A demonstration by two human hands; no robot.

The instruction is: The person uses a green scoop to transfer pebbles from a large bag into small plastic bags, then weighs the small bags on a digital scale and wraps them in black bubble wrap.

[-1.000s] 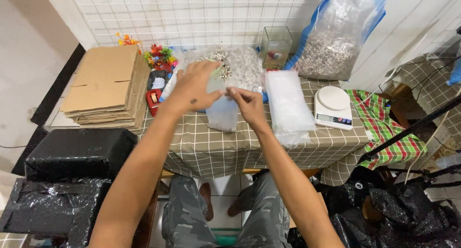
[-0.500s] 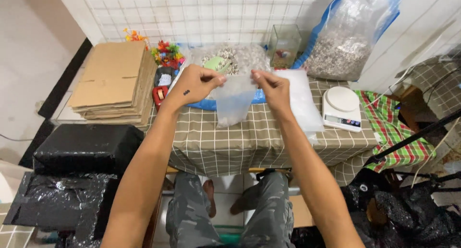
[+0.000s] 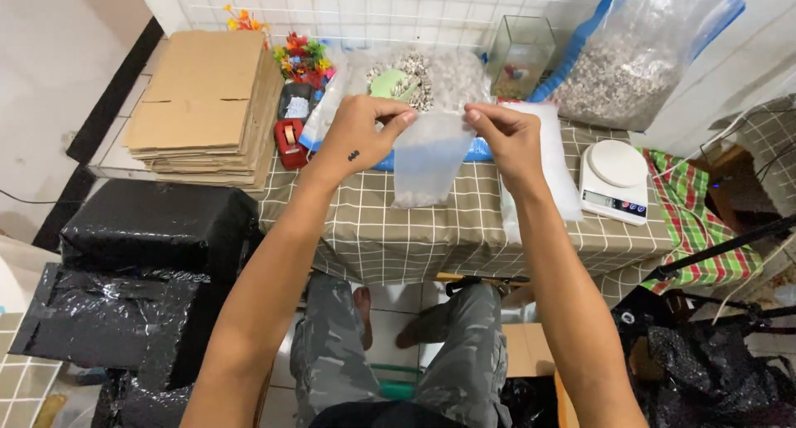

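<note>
A small clear plastic bag [image 3: 425,162] hangs above the checked tablecloth [image 3: 398,237], held up by its top edge. My left hand [image 3: 365,133] pinches the bag's left top corner and my right hand [image 3: 502,138] pinches the right one, so the mouth is stretched between them. Behind the bag lies a large clear sack of small grey and white pebbles [image 3: 431,75] with a green scoop [image 3: 390,84] resting in it. A flat stack of clear bags [image 3: 551,171] lies on the table just right of my right hand.
A white digital scale [image 3: 615,179] stands at the right. A big blue-edged sack of gravel [image 3: 630,55] leans on the wall beside a small glass tank [image 3: 518,55]. Flattened cardboard [image 3: 203,104], a red tape dispenser [image 3: 290,142] and black wrapped bundles [image 3: 157,229] sit at the left.
Both hands have lifted the clear bag off the table and now hold it by its top corners. The camera has moved closer.
</note>
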